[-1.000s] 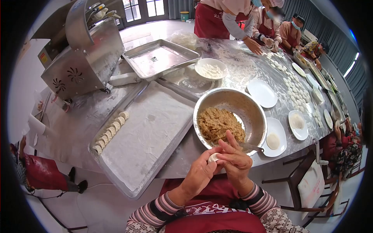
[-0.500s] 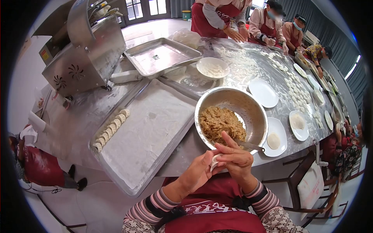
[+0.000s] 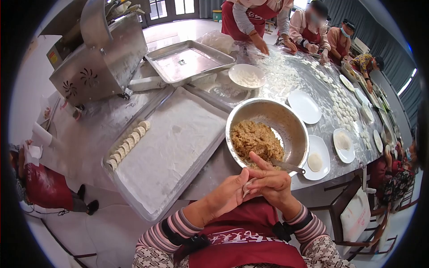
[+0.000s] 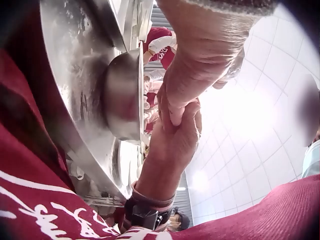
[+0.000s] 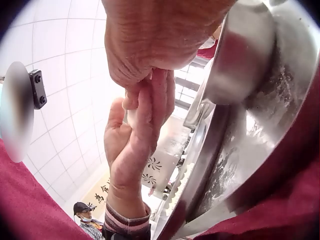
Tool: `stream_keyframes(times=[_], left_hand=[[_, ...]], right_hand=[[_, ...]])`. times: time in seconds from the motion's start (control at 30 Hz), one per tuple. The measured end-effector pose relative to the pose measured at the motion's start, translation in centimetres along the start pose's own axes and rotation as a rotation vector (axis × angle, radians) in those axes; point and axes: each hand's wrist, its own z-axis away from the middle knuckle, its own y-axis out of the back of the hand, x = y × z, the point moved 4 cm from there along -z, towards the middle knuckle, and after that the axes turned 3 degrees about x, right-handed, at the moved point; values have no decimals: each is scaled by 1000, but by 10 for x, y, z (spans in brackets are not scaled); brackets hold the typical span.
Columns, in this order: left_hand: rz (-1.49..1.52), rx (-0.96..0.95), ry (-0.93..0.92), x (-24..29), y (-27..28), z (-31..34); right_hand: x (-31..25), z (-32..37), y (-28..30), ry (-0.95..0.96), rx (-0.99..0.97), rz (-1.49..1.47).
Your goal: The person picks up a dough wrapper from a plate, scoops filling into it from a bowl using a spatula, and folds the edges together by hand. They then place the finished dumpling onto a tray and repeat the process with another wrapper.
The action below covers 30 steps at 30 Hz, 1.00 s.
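A pale folded dumpling [image 3: 247, 186] lies between both hands, just in front of the metal bowl; fingers hide most of it. My left hand [image 3: 222, 196] grips it from the left, thumb raised along its edge. From the other side, my right hand [image 3: 273, 186] pinches it, with one finger pointing up and away. In the right wrist view a white bit of the dumpling [image 5: 132, 118] shows inside the left hand [image 5: 131, 150]. The left wrist view shows the right hand [image 4: 175, 137] pressed up against the left. Brown minced filling [image 3: 255, 139] fills part of the bowl [image 3: 292, 118], beside a spoon handle [image 3: 289, 166].
Left of the bowl is a cloth-lined tray [image 3: 178, 134] with a row of finished dumplings [image 3: 127, 145]. Wrappers lie on white plates [image 3: 319, 154] at the right. A flour bowl [image 3: 246, 77], an empty metal tray [image 3: 187, 60] and a steel machine [image 3: 100, 58] stand farther back. Several people work across the table.
The hands have closed more tightly round the dumpling, which now shows less. Across the table, a person's arms have shifted over the floured surface.
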Motion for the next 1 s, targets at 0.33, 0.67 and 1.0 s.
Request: stream_keyframes(times=[0.33, 0.67, 1.0], left_hand=[[41, -19, 78, 6, 3, -1], [136, -18, 101, 7, 14, 1], [168, 15, 113, 15, -2, 1]], right_hand=[[-13, -15, -1, 16, -138, 144], [-10, -18, -7, 42, -228, 182], [-21, -28, -21, 138, -447, 432]])
